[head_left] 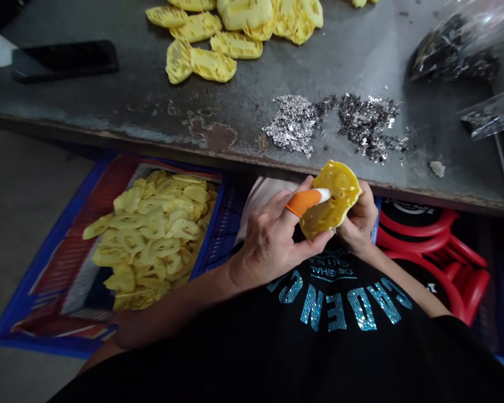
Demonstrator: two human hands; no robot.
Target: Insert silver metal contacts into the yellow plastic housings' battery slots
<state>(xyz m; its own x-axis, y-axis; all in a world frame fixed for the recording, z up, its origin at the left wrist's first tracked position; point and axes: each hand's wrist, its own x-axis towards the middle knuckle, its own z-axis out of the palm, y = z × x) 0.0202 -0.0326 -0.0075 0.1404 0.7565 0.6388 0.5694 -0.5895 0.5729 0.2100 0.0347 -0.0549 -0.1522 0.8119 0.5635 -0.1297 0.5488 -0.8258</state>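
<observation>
the left hand and the right hand are both curled around one yellow moulded piece, and they hold it in the air just under the table edge, above the person's black shirt. one finger of the left hand wears an orange finger cot with a white tip, and this tip is pressing on the piece. on the metal top lie loose yellow pieces, a heap of silver flakes and a black phone. a blue crate with a pile of yellow pieces sits at the left, below the table.
</observation>
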